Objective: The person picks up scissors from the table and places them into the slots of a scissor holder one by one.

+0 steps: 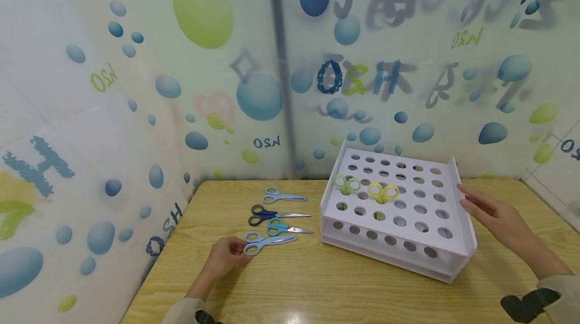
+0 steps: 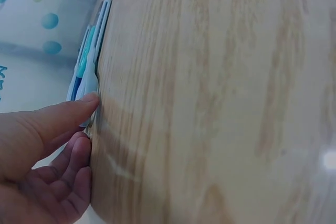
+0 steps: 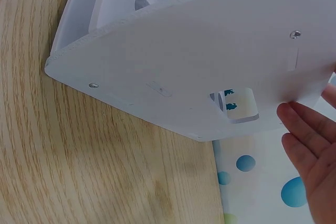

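Observation:
Four scissors lie on the wooden table (image 1: 344, 289) left of centre. My left hand (image 1: 226, 256) rests beside the nearest pair, the light blue scissors (image 1: 267, 242); in the left wrist view the thumb (image 2: 73, 111) touches the handle (image 2: 88, 85) without closing round it. Behind lie teal scissors (image 1: 285, 227), dark blue scissors (image 1: 272, 215) and a second light blue pair (image 1: 283, 196). My right hand (image 1: 491, 213) is flat, its straight fingers (image 3: 304, 129) against the right side wall of a white rack (image 1: 394, 258) full of round holes. Green scissors (image 1: 346, 184) and yellow scissors (image 1: 383, 192) stand in its holes.
The rack (image 3: 210, 66) sits tilted on the right half of the table, its top sloping toward me. Curtain walls printed with blue and green dots close in the table at the back and left. Bare wood shows in front of the rack.

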A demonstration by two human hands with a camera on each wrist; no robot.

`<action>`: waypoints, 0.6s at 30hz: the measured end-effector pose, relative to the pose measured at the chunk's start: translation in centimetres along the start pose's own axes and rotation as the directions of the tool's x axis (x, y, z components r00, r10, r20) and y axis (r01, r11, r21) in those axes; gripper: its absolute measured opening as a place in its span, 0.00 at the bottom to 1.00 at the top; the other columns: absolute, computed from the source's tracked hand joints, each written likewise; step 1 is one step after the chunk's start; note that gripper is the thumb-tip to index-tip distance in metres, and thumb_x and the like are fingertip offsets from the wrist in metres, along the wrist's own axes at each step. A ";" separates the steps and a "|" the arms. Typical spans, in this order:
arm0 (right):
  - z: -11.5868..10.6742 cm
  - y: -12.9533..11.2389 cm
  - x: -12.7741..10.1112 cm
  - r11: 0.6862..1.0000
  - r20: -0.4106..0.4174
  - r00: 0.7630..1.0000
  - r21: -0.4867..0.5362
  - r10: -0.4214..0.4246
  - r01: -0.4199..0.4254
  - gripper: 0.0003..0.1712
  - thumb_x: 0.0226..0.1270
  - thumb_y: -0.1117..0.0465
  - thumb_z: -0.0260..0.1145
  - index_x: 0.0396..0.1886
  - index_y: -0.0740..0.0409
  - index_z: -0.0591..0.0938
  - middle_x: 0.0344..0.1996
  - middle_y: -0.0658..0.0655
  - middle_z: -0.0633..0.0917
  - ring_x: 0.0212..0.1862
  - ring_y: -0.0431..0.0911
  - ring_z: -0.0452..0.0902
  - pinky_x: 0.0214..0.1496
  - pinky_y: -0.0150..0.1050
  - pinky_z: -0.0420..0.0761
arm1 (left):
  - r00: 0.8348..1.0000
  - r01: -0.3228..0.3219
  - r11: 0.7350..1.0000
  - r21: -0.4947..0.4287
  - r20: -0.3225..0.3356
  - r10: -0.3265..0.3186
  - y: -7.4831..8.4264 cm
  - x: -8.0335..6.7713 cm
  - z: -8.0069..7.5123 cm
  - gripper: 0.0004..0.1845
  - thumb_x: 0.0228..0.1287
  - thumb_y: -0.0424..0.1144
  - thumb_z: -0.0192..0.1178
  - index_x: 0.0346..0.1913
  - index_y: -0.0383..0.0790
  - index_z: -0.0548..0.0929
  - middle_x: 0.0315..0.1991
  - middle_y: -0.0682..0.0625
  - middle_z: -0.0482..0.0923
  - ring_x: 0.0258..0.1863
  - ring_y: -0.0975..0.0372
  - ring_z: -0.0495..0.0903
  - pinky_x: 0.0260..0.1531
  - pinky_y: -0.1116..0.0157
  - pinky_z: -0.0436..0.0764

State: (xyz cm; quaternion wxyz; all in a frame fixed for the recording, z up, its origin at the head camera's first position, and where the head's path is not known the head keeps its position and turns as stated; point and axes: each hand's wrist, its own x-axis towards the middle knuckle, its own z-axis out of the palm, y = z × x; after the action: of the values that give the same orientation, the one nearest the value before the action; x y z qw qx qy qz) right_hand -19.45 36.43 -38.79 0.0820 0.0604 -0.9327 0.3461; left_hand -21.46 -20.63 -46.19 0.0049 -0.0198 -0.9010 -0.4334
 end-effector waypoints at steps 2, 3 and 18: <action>0.0 0.0 0.0 1.000 0.000 1.000 0.000 0.002 -0.002 0.32 0.71 0.51 0.52 0.67 0.64 0.60 0.60 0.75 0.64 0.53 0.33 0.69 0.35 0.15 0.65 | 1.000 0.001 1.000 0.006 -0.010 -0.001 -0.1 0.1 0.1 0.14 0.37 0.25 0.72 0.32 0.28 0.83 0.23 0.49 0.76 0.24 0.62 0.74 0.24 0.70 0.75; 0.0 0.0 0.0 1.000 0.001 1.000 0.000 0.002 -0.002 0.32 0.71 0.51 0.52 0.67 0.64 0.60 0.60 0.75 0.64 0.56 0.43 0.70 0.35 0.15 0.65 | 1.000 -0.001 1.000 0.008 -0.014 0.001 -0.2 0.1 0.1 0.14 0.37 0.25 0.72 0.32 0.28 0.83 0.23 0.49 0.76 0.24 0.62 0.74 0.24 0.70 0.75; -0.1 -0.2 0.0 1.000 0.016 1.000 -0.003 0.017 -0.017 0.33 0.71 0.50 0.51 0.67 0.66 0.59 0.60 0.76 0.63 0.54 0.72 0.62 0.34 0.16 0.65 | 0.998 -0.033 0.999 -0.011 0.047 0.033 -0.4 0.1 -0.4 0.14 0.37 0.28 0.74 0.32 0.28 0.83 0.24 0.49 0.77 0.25 0.62 0.75 0.25 0.70 0.76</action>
State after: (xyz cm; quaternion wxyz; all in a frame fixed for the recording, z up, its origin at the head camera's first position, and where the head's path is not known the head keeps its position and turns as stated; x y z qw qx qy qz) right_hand -19.44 36.34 -38.60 0.0716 0.0549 -0.9342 0.3452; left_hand -21.61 -21.17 -46.29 -0.0092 -0.0448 -0.8981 -0.4374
